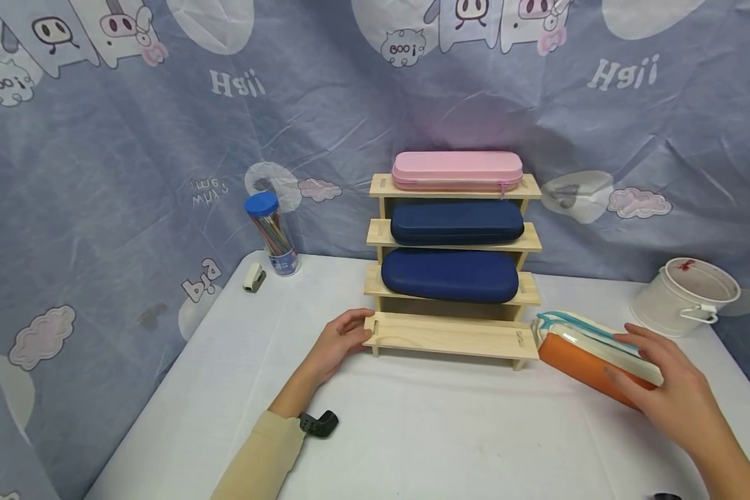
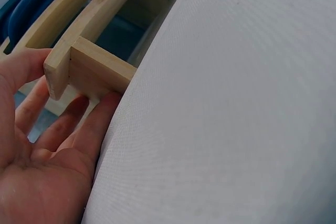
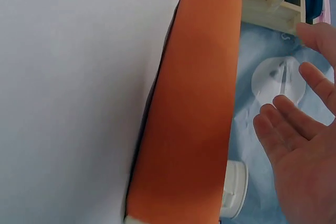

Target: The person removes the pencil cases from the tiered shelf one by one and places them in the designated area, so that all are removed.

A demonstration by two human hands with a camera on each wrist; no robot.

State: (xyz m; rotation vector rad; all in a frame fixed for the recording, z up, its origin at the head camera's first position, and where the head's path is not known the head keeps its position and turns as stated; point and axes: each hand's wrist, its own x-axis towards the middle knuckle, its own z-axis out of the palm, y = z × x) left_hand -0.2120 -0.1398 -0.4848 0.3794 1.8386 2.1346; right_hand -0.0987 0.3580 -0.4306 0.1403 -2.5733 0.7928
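Nearest the head camera, a tan sleeve [image 1: 259, 451] ends in the left hand [image 1: 339, 342] at the rack [image 1: 453, 335]'s lower left corner, while the right hand [image 1: 671, 382] is by the orange case [image 1: 584, 364] (on the table [image 1: 450, 430], just beside the rack's right side). In the left wrist view, thumb and fingers hold the rack's corner. In the right wrist view, loosely spread fingers stand apart from the case.

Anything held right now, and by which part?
The left hand holds the rack by the left end of its lowest shelf. The right hand holds nothing; it is open near the orange case.
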